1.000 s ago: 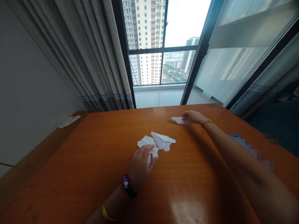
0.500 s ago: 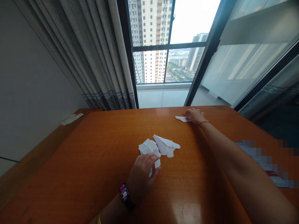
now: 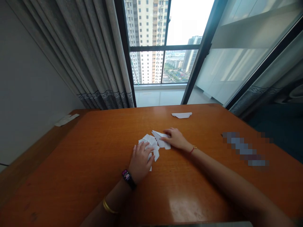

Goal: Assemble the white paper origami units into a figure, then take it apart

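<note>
My left hand (image 3: 141,157) lies over a folded white paper piece (image 3: 149,140) on the table, fingers stretched out and slightly apart, hiding part of it. My right hand (image 3: 175,138) grips the right end of a second folded paper (image 3: 158,136), which has a long pointed tip like a paper plane. Its thumb rests across the top of that paper. The two papers lie side by side, touching or nearly so. Farther back, near the table's far edge, sits a third folded paper (image 3: 181,115), long and boat-like, with neither hand on it.
The brown wooden table (image 3: 99,151) stretches under both arms. A blurred flat item (image 3: 243,149) lies at the right. Some pale paper (image 3: 67,120) rests on a ledge at the left. Beyond the table are a grey curtain (image 3: 94,63) and a glass door with a dark frame (image 3: 196,60).
My right hand has let go of the boat-like paper at the back and come nearer, onto the pointed paper. My left hand stays over its paper, fingers now flatter. The view has shifted slightly.
</note>
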Demonstrator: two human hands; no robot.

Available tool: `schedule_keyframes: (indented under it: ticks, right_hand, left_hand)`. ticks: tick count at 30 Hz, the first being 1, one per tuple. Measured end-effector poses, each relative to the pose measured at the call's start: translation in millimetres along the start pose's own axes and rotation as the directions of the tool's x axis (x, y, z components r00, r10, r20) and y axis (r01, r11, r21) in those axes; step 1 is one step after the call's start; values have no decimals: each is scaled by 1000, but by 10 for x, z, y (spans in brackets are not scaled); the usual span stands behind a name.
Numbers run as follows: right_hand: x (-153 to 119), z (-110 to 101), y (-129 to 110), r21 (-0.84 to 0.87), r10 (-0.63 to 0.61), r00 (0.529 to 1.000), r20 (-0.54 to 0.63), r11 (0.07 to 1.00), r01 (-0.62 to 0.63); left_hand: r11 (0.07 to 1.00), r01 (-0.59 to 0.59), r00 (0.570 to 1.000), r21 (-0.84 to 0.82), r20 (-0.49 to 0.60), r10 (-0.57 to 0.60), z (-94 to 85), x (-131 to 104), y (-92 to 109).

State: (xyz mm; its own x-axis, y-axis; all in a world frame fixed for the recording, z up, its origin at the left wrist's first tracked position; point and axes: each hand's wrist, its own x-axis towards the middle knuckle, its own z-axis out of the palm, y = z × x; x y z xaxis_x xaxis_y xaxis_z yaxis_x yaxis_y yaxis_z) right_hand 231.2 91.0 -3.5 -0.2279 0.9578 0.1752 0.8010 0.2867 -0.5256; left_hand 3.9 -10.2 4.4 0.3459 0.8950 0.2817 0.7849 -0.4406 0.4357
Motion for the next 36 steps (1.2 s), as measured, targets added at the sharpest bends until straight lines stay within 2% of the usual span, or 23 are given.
schedule_keyframes:
  ticks: [3,6,8,9,11,13,16,18,19,21,23,26,28,29,30,32,34,36]
  right_hand:
    - [-160,143,-185,37,68,998,-11,997,-67]
    - [-229,101,-235,271,123,992,-14,956,-115]
    - [-257,21,-222,405,141,990,-15,906,-124]
    - [-269,-23,-209,446,152,988,-23,886,-126]
    - [-294,-109,-189,508,197,979,-59,850,-141]
    - [-328,-177,-203,624,259,963,-67,765,-162]
    - [-415,-222,-334,848,288,954,83,483,-220]
    - [-489,-207,-466,904,230,952,203,331,-272]
    - [-522,-190,-527,909,201,952,233,303,-286]
    - [-565,-154,-607,909,173,958,227,315,-273]
    - [-569,-138,-621,915,212,962,169,329,-234]
    - [-546,-169,-578,948,312,944,104,255,-189]
    - [-549,-194,-570,951,278,949,148,222,-213]
    - [-562,-195,-582,941,231,955,184,240,-239]
    - [-581,-185,-602,923,183,960,210,288,-256]
    - [-627,-136,-658,865,136,971,197,442,-237]
    - [-671,-60,-710,796,148,980,131,573,-193]
    - [-702,18,-741,755,182,979,88,630,-185]
  left_hand:
    - [1000,-11,999,-24,-43,10,41,-4,-42]
    - [982,-66,988,-175,-152,39,21,28,-43]
    - [945,-56,978,-322,-207,-13,-11,56,-23]
    - [912,-19,977,-410,-203,-71,-26,67,-9]
    - [788,100,974,-607,-103,-204,-42,80,21]
    - [589,235,957,-773,77,-281,-44,83,54]
    - [300,388,916,-872,328,-230,-29,80,104]
    - [215,428,901,-878,397,-174,-4,81,124]
    - [206,429,901,-880,399,-170,13,83,125]
    - [220,418,902,-881,373,-220,50,89,108]
    - [230,421,889,-877,350,-296,77,99,71]
    - [222,436,869,-872,342,-358,84,113,17]
    - [227,440,868,-869,346,-357,77,116,0]
    - [232,439,870,-868,347,-350,74,115,-2]
    - [238,437,874,-867,347,-340,74,112,-1]
    - [243,429,882,-870,345,-322,78,99,11]
    - [241,414,890,-878,334,-311,86,82,29]
    - [234,392,898,-890,315,-307,95,64,47]
